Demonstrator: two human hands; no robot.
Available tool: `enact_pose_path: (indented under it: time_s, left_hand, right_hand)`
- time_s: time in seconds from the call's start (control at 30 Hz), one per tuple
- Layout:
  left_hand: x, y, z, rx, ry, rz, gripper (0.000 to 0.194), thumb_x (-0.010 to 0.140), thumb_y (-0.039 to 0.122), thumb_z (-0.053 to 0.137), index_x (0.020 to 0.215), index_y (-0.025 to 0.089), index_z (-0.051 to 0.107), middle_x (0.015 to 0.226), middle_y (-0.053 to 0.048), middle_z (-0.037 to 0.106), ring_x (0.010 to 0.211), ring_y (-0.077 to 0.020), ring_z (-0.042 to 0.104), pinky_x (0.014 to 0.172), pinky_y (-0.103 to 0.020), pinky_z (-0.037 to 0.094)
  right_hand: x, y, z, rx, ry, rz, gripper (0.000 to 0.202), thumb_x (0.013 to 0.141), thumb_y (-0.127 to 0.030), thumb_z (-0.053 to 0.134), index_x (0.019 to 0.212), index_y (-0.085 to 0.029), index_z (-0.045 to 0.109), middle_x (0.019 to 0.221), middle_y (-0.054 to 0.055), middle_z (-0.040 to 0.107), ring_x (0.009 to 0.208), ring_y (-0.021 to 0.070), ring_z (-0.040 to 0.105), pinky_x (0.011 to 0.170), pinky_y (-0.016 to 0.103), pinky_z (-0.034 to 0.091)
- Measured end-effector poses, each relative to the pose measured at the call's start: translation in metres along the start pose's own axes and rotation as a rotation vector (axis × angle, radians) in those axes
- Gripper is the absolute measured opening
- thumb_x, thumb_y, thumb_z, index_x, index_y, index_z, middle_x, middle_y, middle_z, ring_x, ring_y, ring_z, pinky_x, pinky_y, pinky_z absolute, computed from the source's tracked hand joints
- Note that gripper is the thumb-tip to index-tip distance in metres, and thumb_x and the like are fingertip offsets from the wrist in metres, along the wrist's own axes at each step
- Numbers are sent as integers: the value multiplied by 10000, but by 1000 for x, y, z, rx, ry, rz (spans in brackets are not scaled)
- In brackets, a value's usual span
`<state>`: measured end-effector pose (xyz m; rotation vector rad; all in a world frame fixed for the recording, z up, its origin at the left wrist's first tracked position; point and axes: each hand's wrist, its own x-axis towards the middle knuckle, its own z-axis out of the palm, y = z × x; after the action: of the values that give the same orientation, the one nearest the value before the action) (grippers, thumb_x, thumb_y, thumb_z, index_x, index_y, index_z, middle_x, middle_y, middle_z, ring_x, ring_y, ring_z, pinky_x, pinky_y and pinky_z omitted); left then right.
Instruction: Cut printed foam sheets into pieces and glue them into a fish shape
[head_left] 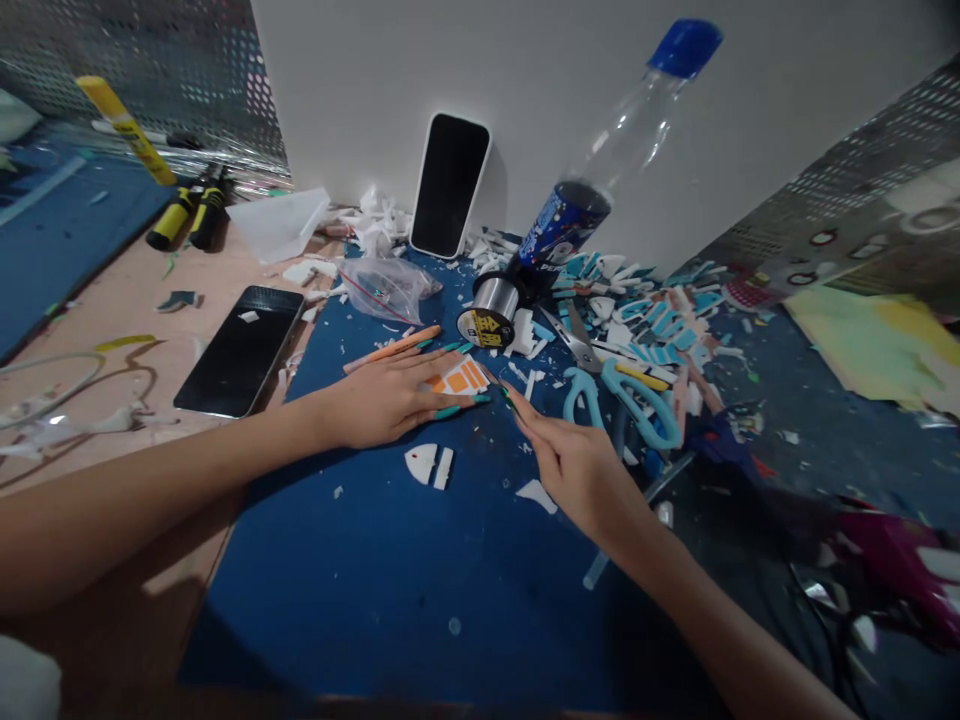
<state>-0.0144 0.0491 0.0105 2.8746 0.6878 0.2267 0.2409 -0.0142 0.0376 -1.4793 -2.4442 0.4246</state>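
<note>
My left hand (382, 398) lies flat on the blue mat (390, 560), its fingers spread over a small white piece with orange stripes (459, 378). My right hand (574, 465) reaches in from the right, its fingertips pinched close to that piece; whether it holds anything thin I cannot tell. Both hands have teal nails. An orange pen (390, 348) lies just beyond my left fingers. Two white offcuts (430, 464) sit on the mat below my left hand, and another white scrap (538, 493) lies under my right hand.
Teal-handled scissors (622, 395) lie right of my hands beside a heap of teal and white scraps (652, 310). A wire spool (491, 308), plastic bottle (600, 170), clear bag (386, 285), leaning phone (450, 185) and flat phone (241, 350) stand behind. Yellow-handled tools (187, 215) at far left.
</note>
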Motion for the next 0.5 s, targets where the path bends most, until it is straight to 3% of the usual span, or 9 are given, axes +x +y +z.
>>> enact_pose_path:
  time_s: [0.5]
  left_hand:
    - [0,-2,5,15,38,-15,422,970,271,406,1391,278,434,1524,-143,291,1397,-324,305,1100,-527,333]
  right_hand:
    - [-1,-5,0,34,-12,19,469,925,-139,346,1369,-27,450,577,14,546,491,104,450,515,232,429]
